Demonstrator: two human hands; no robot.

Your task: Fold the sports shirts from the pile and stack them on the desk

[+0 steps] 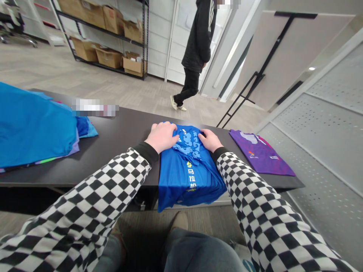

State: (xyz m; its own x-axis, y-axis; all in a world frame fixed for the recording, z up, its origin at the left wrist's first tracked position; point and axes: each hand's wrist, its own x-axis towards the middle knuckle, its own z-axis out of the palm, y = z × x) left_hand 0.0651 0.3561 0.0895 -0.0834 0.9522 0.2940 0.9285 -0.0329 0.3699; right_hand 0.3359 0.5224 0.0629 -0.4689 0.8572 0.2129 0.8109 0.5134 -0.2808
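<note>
Item: wearer's legs in blue-grey trousers point(204, 249), with one beige shoe point(180, 220) showing below the desk edge.

Item: two sleeves in black-and-white check point(110, 189), black at the cuffs, reaching forward from either side.

Item: dark desk point(113, 139), running across the whole width ahead of the wearer.

Item: blue shirt point(181, 173), lying on the desk between the two hands, its near end hanging over the front edge; white characters and yellow marks run down it. A bunched layer with a lighter cloud pattern lies on its far part.

Item: left grip point(161, 136), laid on the shirt's far left corner, thumb and fingers bent over the cloth (whether they pinch it, one cannot tell).

Item: right grip point(210, 140), at the shirt's far right edge, thumb and fingertips against the cloth; pinched or merely resting, likewise cannot be told.

Item: purple shirt point(268, 158), folded flat on the desk to the right, apart from the blue one, with small printed marks.

Item: pile of garments point(34, 124), bright blue uppermost, at the desk's left end.

Item: pale perforated panel point(320, 139), slanting up at the far right.

Item: black stand point(263, 68) bearing a large pale board point(309, 56), beyond the desk.

Item: person in dark clothing point(198, 41), upright on the greyish floor point(127, 90).

Item: black shelf unit point(145, 56), holding cardboard boxes point(110, 58).

Item: office chair point(13, 22), upper left, partly cut off.
</note>
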